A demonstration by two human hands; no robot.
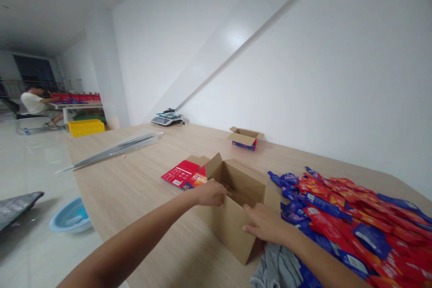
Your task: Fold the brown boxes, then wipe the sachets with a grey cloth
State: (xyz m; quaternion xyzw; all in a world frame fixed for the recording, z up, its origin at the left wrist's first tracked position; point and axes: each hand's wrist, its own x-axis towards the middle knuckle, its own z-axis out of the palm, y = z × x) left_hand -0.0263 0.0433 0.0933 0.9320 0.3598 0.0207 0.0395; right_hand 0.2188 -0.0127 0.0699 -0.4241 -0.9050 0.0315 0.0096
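Note:
Before me an open cardboard box [232,229] stands on the table, plain brown on the sides I see, with its top flaps up. My left hand [211,192] is closed at its left rim, fingertips bent over the edge. On the right, my right hand [265,222] grips the near right edge, thumb outside and fingers at the rim. The box's inside is partly visible and I see brown board there. Flat red and blue printed cartons [182,173] lie just left of it. Beside my right hand spreads a heap of red and blue packets [337,211].
A small open printed box [245,139] sits near the wall. Further left are a scale [167,118] and a long plastic-wrapped bundle [118,149]. Grey cloth [276,267] lies at the near edge. A blue basin [70,218] is on the floor; a seated person [35,101] is far off.

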